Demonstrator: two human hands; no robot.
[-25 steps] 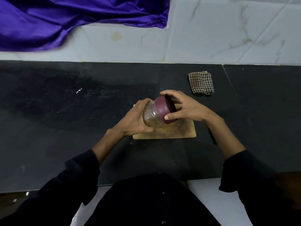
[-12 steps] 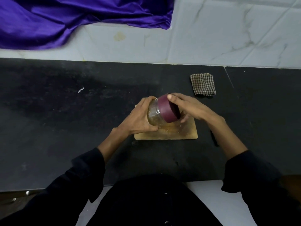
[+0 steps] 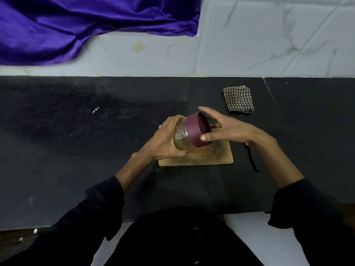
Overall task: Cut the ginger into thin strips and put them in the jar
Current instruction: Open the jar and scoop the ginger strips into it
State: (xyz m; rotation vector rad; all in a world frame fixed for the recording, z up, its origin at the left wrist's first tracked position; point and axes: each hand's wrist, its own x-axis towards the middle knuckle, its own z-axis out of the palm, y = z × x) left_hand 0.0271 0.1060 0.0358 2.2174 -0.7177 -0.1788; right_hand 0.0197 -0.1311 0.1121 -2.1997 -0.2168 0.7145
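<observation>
Head cam, so we're looking straight down at the counter. The jar (image 3: 181, 136) sits a bit right of the middle of the frame, tipped on its side and held up off the board (image 3: 221, 158), with its lid (image 3: 196, 130) pointing right. The left hand (image 3: 165, 143) is wrapped round the clear body, fingers curled over the top and thumb under. The right hand (image 3: 228, 130) is at the lid with its fingers fairly straight and spread, thumb tip on the lid's lower edge and one finger up by the top rim; more a light touch than a real clamp, as far as I can see.

Inside the jar there's something yellowish, probably the ginger strips, though it's too murky to say for sure. No loose ginger visible on the board, just stains and bits.

Handling-wise, my guess: the jar looks like thin clear plastic, light and a little squashy, so the body grip shouldn't be too hard or it'll flex. The smooth wall could be slippery if there's ginger juice on the hands. The lid is a wide, stiff band, so the best hold is round its side with thumb and fingers opposite each other.

A checked cloth (image 3: 238, 99) lies in the upper right, and a thin dark thing (image 3: 251, 160) is just right of the board; can't tell what it is.
</observation>
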